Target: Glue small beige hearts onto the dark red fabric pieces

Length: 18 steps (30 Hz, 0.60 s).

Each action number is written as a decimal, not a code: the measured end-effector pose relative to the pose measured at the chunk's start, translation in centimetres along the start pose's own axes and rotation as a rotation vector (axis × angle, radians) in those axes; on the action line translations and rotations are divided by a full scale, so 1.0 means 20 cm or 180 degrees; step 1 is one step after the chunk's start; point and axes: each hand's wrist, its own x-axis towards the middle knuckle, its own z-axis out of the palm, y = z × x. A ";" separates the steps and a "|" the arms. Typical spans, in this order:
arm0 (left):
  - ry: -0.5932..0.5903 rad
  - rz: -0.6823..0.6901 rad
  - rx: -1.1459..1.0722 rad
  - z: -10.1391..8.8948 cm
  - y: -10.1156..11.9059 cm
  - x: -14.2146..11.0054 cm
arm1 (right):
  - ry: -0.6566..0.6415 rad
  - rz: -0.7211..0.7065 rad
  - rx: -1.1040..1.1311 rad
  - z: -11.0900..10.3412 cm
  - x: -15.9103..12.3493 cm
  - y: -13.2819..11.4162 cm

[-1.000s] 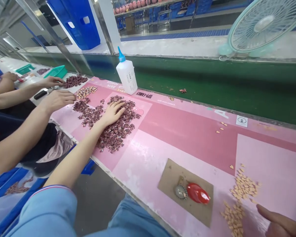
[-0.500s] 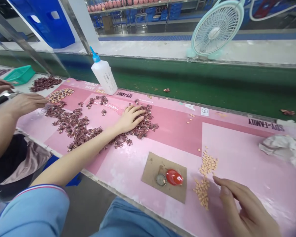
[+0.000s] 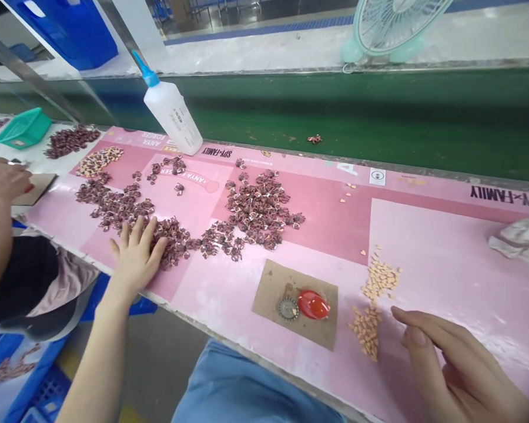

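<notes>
My left hand (image 3: 136, 255) lies palm down with its fingers spread, its fingertips at the edge of a scatter of small maroon pieces (image 3: 171, 244) on the pink printed mat (image 3: 423, 229). A larger heap of the same pieces (image 3: 260, 211) sits to its right. My right hand (image 3: 449, 364) rests at the lower right, holding nothing visible, its fingertips just beside a strip of small beige heart-shaped pieces (image 3: 370, 317). Above the strip's left side, a brown card (image 3: 267, 288) carries a red oval piece (image 3: 312, 304) and a round metal cap (image 3: 288, 308).
A co-worker's hand (image 3: 0, 179) is at the far left by a teal basket (image 3: 23, 127) and another maroon pile (image 3: 73, 141). A white glue bottle (image 3: 173, 110) lies tilted at the mat's back edge. Beyond stands a green belt (image 3: 379, 111); a crumpled cloth (image 3: 520, 238) lies right.
My left hand has moved left, off the larger heap and onto the scatter beside it. My right hand has barely shifted. The view has tilted slightly, and the co-worker's arm has drawn back left.
</notes>
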 end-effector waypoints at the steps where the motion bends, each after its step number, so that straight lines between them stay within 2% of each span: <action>1: -0.0010 -0.0003 -0.0015 0.03 -0.01 -0.02 | 0.0007 0.0037 0.0005 0.00 0.00 -0.02; 3: -0.0007 0.0096 -0.0063 0.09 0.01 -0.06 | 0.0044 0.0084 -0.0002 0.00 0.00 -0.05; 6: -0.0029 0.0340 -0.0137 0.15 0.13 -0.10 | 0.0189 0.0068 -0.0008 -0.02 0.00 -0.08; 11: -0.0101 0.0605 -0.0303 0.19 0.32 -0.21 | 0.0417 -0.0335 -0.0041 -0.06 -0.01 0.00; 14: -0.0077 0.0621 -0.0432 0.22 0.38 -0.27 | 0.0168 -0.0616 -0.0331 -0.09 -0.02 0.05; 18: 0.0050 0.0724 -0.0703 0.23 0.44 -0.32 | -0.0327 -0.0886 -0.0877 -0.11 -0.05 0.06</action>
